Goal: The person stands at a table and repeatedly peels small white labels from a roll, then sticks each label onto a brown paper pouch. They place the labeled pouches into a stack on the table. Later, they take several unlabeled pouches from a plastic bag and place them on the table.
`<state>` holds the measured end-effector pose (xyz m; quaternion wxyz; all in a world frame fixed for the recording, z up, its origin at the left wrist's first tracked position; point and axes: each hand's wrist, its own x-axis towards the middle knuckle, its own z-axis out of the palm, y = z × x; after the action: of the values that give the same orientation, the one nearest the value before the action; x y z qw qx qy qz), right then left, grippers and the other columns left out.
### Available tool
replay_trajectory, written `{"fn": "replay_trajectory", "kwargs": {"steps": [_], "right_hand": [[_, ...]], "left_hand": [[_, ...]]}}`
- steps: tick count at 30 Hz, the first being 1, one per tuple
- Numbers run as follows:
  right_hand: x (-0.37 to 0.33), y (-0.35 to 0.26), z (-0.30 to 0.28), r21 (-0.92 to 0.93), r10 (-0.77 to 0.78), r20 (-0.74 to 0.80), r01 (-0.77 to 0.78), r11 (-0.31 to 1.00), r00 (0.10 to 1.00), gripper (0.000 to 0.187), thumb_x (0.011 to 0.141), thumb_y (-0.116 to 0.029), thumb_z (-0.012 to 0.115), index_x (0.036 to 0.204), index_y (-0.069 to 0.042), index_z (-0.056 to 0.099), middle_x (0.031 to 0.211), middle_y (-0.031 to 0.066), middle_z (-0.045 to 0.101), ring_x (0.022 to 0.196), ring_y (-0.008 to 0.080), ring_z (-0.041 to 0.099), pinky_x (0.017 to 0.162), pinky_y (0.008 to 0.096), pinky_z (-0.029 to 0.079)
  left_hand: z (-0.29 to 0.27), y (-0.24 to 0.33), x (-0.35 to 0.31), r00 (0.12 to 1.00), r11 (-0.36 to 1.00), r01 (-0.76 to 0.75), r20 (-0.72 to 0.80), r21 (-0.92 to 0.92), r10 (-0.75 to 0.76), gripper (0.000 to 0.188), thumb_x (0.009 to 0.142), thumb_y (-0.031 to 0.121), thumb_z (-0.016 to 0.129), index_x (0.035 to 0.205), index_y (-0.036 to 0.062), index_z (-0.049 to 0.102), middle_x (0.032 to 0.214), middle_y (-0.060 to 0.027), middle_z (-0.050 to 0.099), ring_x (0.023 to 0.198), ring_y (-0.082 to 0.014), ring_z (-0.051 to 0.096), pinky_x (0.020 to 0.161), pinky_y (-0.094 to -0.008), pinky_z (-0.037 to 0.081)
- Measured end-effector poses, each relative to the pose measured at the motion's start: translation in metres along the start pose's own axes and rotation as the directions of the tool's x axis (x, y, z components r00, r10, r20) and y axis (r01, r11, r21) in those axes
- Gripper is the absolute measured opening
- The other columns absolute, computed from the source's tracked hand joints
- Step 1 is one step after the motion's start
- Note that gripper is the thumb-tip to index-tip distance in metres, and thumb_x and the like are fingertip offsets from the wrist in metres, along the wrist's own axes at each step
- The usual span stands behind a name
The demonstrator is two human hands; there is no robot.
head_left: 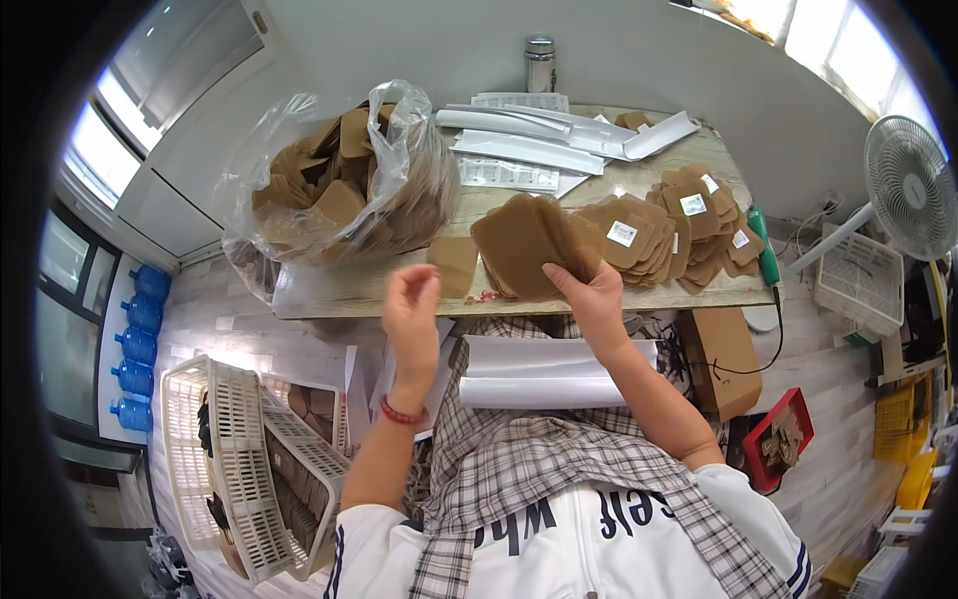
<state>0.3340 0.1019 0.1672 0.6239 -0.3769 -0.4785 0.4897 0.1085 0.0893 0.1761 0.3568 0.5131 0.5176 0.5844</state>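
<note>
My right hand (591, 304) grips a fanned stack of brown rounded-square pieces (527, 250), thumb on top, above the table's front edge. My left hand (411, 311), with a red bracelet at the wrist, is raised in front of the table with its fingers curled together. Whether anything small sits between those fingertips cannot be seen. Beside it, a single brown piece (453, 270) lies on the table. Right of the held stack are piles of similar brown pieces (639, 262), several bearing white square labels (623, 234). Across my lap lies a curled white sheet (549, 387).
A clear plastic bag (424, 190) full of brown pieces stands at the table's left. White label sheets (524, 147) and a steel flask (540, 65) are at the back. A green corded tool (764, 245) lies at the right edge. A fan (910, 185), cardboard box (720, 361) and white crates (239, 459) stand around.
</note>
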Motion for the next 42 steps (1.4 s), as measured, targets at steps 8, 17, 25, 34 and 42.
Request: {"fn": "replay_trajectory", "kwargs": {"steps": [8,17,25,34,42], "right_hand": [[-0.034,0.018,0.012,0.158,0.302,0.105,-0.316,0.935,0.947,0.027,0.097,-0.023,0.066,0.112,0.000,0.068,0.098,0.0027,0.069,0.085,0.0080,0.061,0.072,0.0234,0.048],[-0.036,0.023,-0.003,0.351,0.416,0.125,-0.432,0.831,0.901,0.035,0.099,-0.021,0.062,0.126,0.001,0.058,0.118,0.0082,0.066,0.104,0.0169,0.064,0.090,0.0314,0.053],[-0.026,0.010,-0.029,0.539,0.445,0.000,-0.375,0.755,0.896,0.036,0.100,-0.022,0.059,0.128,-0.001,0.054,0.121,0.0095,0.064,0.110,0.0221,0.064,0.095,0.0398,0.054],[-0.037,0.023,-0.002,0.635,0.488,0.222,-0.505,0.585,0.844,0.038,0.098,-0.021,0.063,0.128,0.000,0.055,0.122,0.0109,0.064,0.110,0.0226,0.064,0.094,0.0383,0.055],[-0.047,0.043,0.020,0.469,0.562,-0.045,-0.479,0.742,0.826,0.038,0.091,-0.008,0.071,0.124,0.004,0.058,0.118,0.0128,0.066,0.105,0.0224,0.065,0.090,0.0350,0.056]], "left_hand": [[0.065,0.006,-0.037,0.939,0.812,0.321,0.273,-0.487,-0.208,0.055,0.097,0.018,0.062,0.144,-0.0007,0.040,0.134,-0.0118,0.054,0.124,-0.0188,0.051,0.105,-0.0332,0.041],[0.050,-0.012,-0.039,0.858,0.482,0.512,0.406,-0.711,-0.313,0.037,0.095,0.014,0.052,0.128,-0.0011,0.051,0.126,-0.0089,0.059,0.116,-0.0221,0.057,0.102,-0.0385,0.044],[0.026,-0.037,-0.038,0.816,0.262,0.561,0.470,-0.785,-0.337,0.043,0.095,0.011,0.045,0.135,-0.0053,0.044,0.132,-0.0185,0.055,0.122,-0.0341,0.054,0.106,-0.0535,0.044],[0.039,-0.070,-0.052,0.863,0.503,0.501,0.358,-0.704,-0.357,0.042,0.101,0.020,0.043,0.137,-0.0015,0.047,0.132,-0.0137,0.058,0.122,-0.0271,0.057,0.106,-0.0428,0.046],[0.038,-0.041,-0.065,0.869,0.334,0.478,0.384,-0.812,-0.311,0.068,0.098,0.058,0.046,0.144,0.0081,0.042,0.141,-0.0096,0.051,0.129,-0.0277,0.051,0.107,-0.0470,0.044]]}}
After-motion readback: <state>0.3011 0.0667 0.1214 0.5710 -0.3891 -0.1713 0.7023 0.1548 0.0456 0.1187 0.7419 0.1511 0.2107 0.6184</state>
